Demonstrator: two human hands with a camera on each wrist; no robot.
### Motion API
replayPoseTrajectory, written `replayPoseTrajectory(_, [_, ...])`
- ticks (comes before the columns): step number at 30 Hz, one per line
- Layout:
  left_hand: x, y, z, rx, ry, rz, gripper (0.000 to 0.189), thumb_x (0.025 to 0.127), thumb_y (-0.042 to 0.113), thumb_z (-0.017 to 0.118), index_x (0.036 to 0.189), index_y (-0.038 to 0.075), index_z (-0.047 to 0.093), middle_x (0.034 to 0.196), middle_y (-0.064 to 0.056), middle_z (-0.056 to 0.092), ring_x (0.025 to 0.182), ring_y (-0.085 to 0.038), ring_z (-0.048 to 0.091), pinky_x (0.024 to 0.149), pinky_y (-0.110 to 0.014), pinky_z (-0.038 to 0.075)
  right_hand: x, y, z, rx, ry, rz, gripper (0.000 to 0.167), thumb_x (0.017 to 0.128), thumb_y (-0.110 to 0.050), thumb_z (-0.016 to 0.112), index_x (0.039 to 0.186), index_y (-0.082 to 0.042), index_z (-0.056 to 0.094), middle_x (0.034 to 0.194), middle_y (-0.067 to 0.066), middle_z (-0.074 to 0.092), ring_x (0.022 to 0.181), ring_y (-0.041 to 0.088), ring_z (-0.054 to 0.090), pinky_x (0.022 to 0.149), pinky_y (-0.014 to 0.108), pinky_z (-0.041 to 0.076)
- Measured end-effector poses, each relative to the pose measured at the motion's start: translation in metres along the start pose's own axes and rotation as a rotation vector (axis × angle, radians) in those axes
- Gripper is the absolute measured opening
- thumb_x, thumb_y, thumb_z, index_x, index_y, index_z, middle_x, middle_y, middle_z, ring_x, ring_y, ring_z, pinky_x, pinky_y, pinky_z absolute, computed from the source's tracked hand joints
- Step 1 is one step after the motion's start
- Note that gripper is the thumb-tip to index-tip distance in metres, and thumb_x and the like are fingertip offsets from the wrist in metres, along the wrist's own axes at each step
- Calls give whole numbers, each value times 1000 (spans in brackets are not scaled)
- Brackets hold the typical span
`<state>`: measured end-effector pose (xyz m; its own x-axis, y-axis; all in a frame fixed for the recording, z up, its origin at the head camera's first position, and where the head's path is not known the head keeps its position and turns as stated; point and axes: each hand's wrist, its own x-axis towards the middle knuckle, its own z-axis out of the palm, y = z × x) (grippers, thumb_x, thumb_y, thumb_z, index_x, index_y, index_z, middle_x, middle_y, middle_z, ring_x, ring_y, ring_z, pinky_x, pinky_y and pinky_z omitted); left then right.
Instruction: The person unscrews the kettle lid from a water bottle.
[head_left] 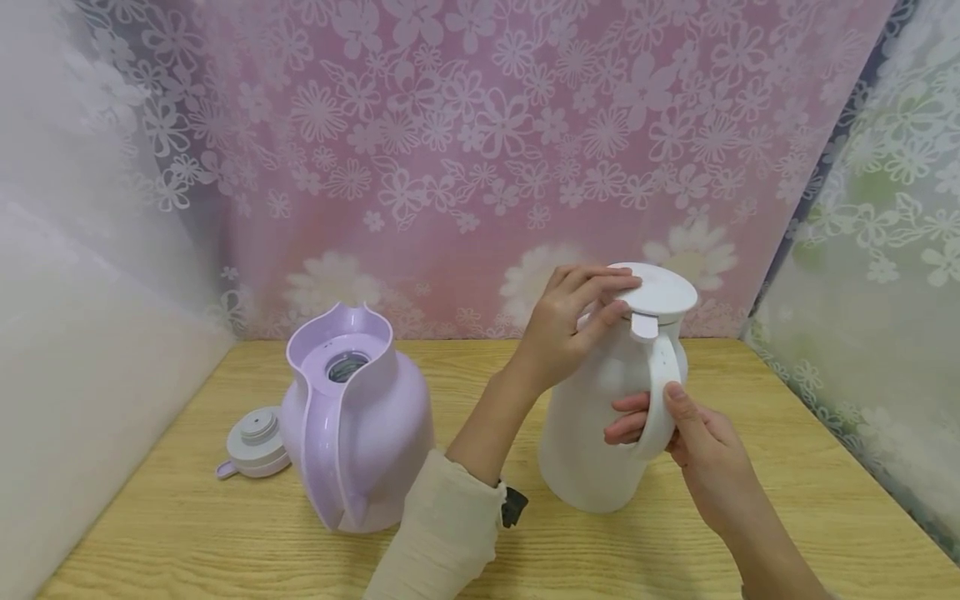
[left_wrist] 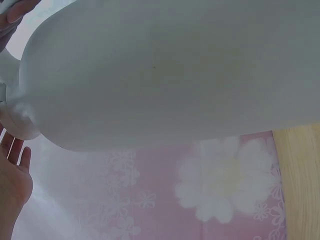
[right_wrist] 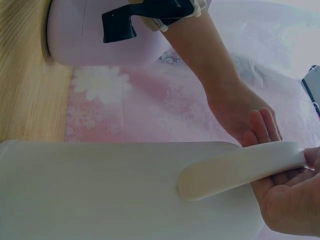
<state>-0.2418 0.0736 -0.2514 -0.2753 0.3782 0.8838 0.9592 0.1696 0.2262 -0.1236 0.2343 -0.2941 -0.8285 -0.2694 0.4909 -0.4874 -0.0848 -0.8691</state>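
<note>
A white thermos jug (head_left: 592,425) stands upright on the wooden table, its handle toward me at the right. Its round lid (head_left: 660,290) sits on the mouth, thumb lever facing the handle side. My left hand (head_left: 566,329) holds the lid at its left edge, fingers over the top and thumb by the rim. My right hand (head_left: 708,458) grips the jug's handle (head_left: 662,396); its fingers pass through the loop and the thumb lies outside. In the right wrist view these fingertips (right_wrist: 262,125) show beyond the handle.
Left of the white jug stands a lilac thermos jug (head_left: 390,417) without a lid, its round inner mouth showing. Beside it lies a grey-white lid (head_left: 258,442) with a lilac tab. Flowered sheeting (head_left: 465,167) hangs behind the wooden table (head_left: 225,542) and along its sides.
</note>
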Motion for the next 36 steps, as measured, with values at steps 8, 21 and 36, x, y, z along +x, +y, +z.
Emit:
replayPoseTrajectory(8, [6, 8, 7, 139, 42, 34, 26, 82, 22, 71, 104, 9, 68, 101, -2, 58, 100, -17, 43, 90, -18, 32, -1, 0, -2, 6, -2, -6, 49, 103, -10, 15, 104, 9, 60, 84, 14, 67, 86, 22, 64, 79, 26, 46])
replayPoseTrajectory(21, [22, 22, 15, 386, 68, 71, 27, 74, 42, 75, 85, 18, 71, 79, 3, 48, 77, -12, 40, 71, -14, 33, -1, 0, -1, 24, -2, -9, 48, 103, -10, 16, 103, 11, 59, 84, 14, 67, 86, 22, 64, 79, 27, 46])
replayPoseTrajectory(36, [26, 23, 23, 541, 105, 126, 30, 77, 49, 69, 82, 20, 69, 81, 3, 50, 78, -13, 43, 72, -17, 37, 0, -1, 0, 24, -8, 12, 48, 103, -12, 16, 103, 12, 58, 84, 13, 67, 86, 22, 64, 78, 27, 47])
